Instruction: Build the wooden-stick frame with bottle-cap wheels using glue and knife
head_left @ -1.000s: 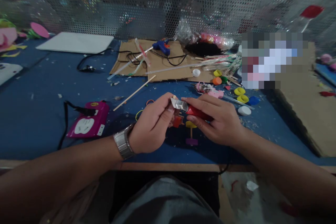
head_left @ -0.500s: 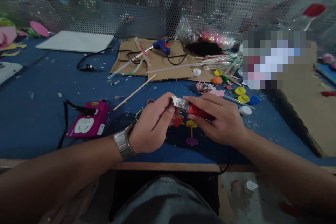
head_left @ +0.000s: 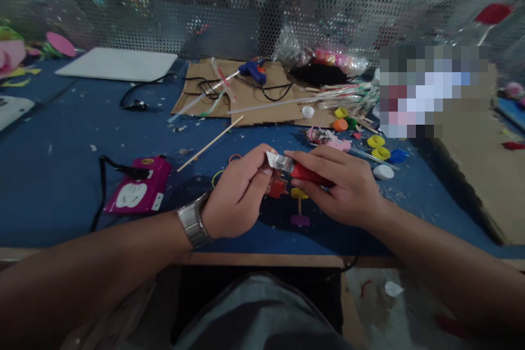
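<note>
My right hand grips a red-handled cutter with a silvery front end and a pale, angled tip pointing left. My left hand, a metal-band watch on its wrist, is closed right at that tip. Thumb and forefinger press together there, and whatever they pinch is hidden. An orange-red piece with small stubs shows just below the left fingers; whether they hold it I cannot tell. Between and below the hands, a short stick joins a yellow cap to a purple cap.
Left lies a magenta power box with a black plug. A thin wooden stick lies ahead. Behind are a blue glue gun on cardboard, loose bottle caps, and a white board. A cardboard sheet stands right.
The cutter's tip has shifted very slightly left toward my left thumb. Both hands otherwise keep nearly the same place and grip.
</note>
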`<action>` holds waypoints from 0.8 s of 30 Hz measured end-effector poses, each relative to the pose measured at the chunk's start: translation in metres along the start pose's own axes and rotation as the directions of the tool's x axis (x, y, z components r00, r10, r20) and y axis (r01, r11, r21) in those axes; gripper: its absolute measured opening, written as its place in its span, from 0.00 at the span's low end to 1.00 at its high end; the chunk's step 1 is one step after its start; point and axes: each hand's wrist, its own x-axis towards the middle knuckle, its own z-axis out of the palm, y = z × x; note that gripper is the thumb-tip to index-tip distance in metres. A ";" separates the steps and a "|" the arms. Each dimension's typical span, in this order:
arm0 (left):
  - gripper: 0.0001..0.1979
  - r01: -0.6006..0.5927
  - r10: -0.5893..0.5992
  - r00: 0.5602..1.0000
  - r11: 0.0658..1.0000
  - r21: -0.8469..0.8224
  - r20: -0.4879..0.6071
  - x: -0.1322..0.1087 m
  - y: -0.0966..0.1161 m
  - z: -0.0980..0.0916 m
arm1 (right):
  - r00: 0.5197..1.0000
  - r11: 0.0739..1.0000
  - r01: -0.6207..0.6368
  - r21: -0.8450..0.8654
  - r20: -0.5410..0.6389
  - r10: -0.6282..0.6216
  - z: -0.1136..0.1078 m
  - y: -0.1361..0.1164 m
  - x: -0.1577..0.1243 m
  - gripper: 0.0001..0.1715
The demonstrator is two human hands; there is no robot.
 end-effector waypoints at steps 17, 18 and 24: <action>0.11 -0.065 0.063 0.998 0.995 0.074 0.030 0.004 0.009 -0.003 | 1.000 1.000 -0.003 -0.019 0.019 0.003 0.000 0.001 -0.002 0.26; 0.12 -0.068 0.067 0.998 0.994 0.082 0.023 0.004 0.009 -0.003 | 1.000 1.000 -0.004 -0.021 0.020 0.004 0.000 0.001 -0.002 0.26; 0.14 -0.052 0.051 0.999 0.988 0.145 0.014 0.003 0.007 -0.001 | 1.000 1.000 -0.013 -0.022 0.014 0.014 0.000 0.001 -0.001 0.24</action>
